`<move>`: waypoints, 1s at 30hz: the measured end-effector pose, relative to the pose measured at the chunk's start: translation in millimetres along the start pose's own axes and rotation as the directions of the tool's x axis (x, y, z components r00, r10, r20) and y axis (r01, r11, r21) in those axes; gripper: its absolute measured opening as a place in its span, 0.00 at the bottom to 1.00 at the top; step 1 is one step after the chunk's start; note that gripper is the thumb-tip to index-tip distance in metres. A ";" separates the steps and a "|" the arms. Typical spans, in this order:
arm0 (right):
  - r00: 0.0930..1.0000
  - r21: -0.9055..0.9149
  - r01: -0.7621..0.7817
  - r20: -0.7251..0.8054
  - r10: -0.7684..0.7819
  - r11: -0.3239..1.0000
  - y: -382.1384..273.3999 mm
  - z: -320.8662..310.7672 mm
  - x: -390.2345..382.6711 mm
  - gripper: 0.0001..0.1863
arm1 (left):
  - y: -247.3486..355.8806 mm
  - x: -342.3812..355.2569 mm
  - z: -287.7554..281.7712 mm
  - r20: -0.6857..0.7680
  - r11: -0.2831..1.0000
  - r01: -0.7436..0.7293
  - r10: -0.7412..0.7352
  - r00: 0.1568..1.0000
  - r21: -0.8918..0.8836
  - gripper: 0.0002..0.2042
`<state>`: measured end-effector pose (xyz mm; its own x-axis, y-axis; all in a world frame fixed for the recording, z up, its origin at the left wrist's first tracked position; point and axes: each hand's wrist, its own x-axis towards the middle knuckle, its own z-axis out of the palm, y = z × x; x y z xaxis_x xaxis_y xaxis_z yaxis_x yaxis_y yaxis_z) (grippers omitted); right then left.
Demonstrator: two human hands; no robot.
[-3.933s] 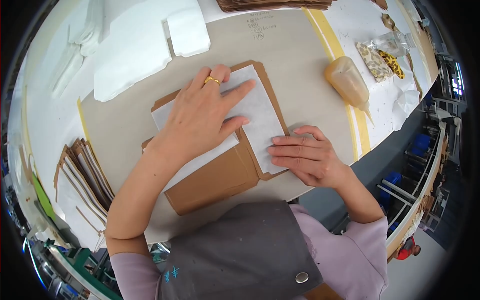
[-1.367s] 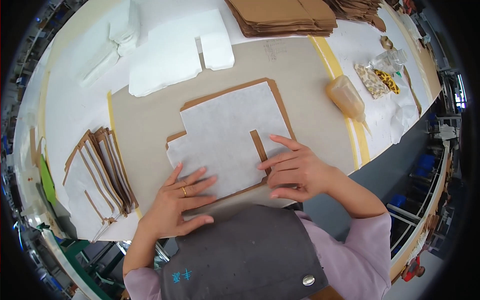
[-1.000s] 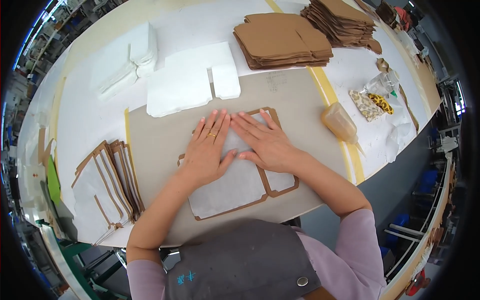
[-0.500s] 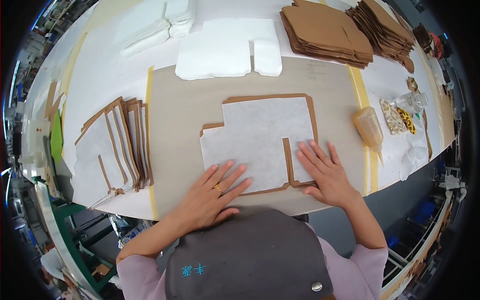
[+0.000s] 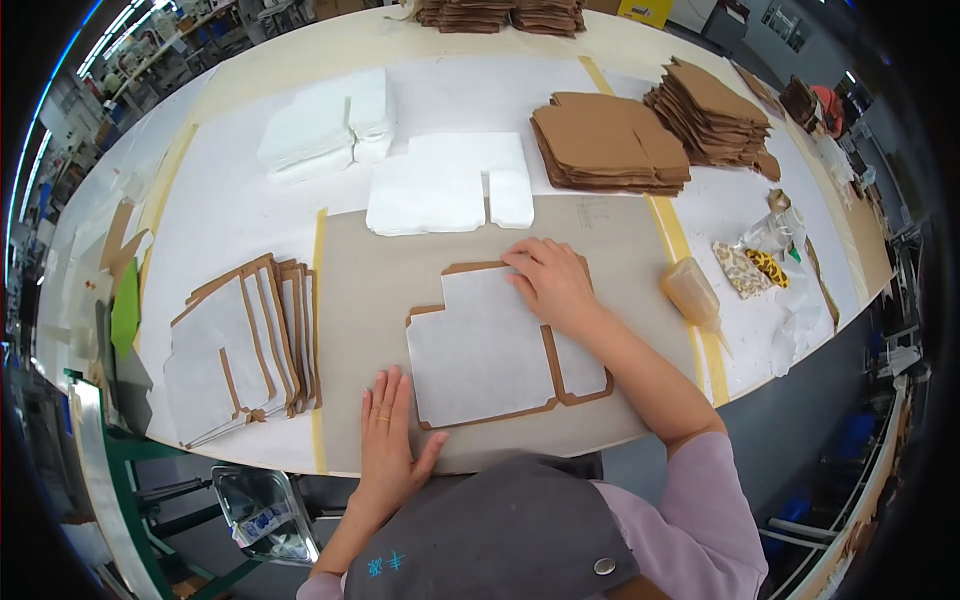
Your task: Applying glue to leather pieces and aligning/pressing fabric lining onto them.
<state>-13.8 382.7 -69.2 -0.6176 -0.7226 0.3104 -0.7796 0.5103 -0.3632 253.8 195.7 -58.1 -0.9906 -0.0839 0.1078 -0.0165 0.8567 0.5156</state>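
On the grey work surface (image 5: 365,290) lies a brown cut piece (image 5: 550,365), faced with a white sheet (image 5: 475,360). A brown border shows around the sheet and along a narrow slot. My right hand (image 5: 555,288) rests on the piece's far edge with bent fingers, thumb apart from them, covering its upper right part. Flat on the grey surface, my left hand (image 5: 390,440) lies beside the near left corner, fingers stretched and thumb close to the edge. It holds nothing.
Overlapping white-faced brown pieces (image 5: 245,345) lie at left. White sheets (image 5: 450,185) and another white stack (image 5: 330,125) sit behind. Brown piles (image 5: 610,145) stand far right. A squeeze bottle of amber liquid (image 5: 690,293) lies right, near a clear jar (image 5: 770,230) and patterned scraps (image 5: 740,270).
My right hand has moved from the piece's near right part to its far edge. My left hand has slid off the sheet to the left. The view has tilted up, showing more of the table's far side.
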 end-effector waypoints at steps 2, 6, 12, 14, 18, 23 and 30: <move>0.998 0.002 -0.021 -0.051 0.021 1.000 0.0 -1.4 -1.0 0.11 | 2.6 4.7 0.4 -0.047 0.997 0.027 -0.030 0.998 -0.069 0.39; 0.984 0.115 -0.164 -0.054 0.171 0.980 8.5 -3.9 8.1 0.09 | 6.0 27.3 -0.9 -0.104 0.992 -0.017 0.004 0.995 -0.122 0.38; 0.978 0.163 -0.196 0.107 0.180 0.967 24.0 -8.1 22.1 0.06 | 6.5 46.0 2.9 -0.125 0.986 -0.030 0.009 0.992 -0.162 0.37; 0.974 0.198 -0.219 0.111 0.200 0.956 25.3 -10.9 22.2 0.06 | 3.6 45.6 8.5 -0.130 0.981 -0.017 -0.009 0.991 -0.192 0.36; 0.951 0.208 -0.284 0.186 0.247 0.936 22.3 -17.8 25.3 0.02 | 0.6 41.9 14.4 -0.172 0.985 -0.023 -0.006 0.985 -0.169 0.36; 0.996 -0.013 -0.080 0.047 0.081 0.997 21.7 -9.5 15.9 0.02 | 0.3 42.7 13.2 -0.172 0.984 -0.003 -0.028 0.985 -0.177 0.37; 0.993 0.100 -0.114 0.040 0.111 0.988 32.3 -31.2 5.8 0.06 | 3.6 45.7 17.6 -0.187 0.982 -0.038 0.003 0.982 -0.183 0.38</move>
<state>-45.8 409.6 -51.8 -0.6955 -0.6798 0.2326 -0.6894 0.5403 -0.4825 206.1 203.9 -66.2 -0.9477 -0.1754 0.2666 0.0459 0.7518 0.6578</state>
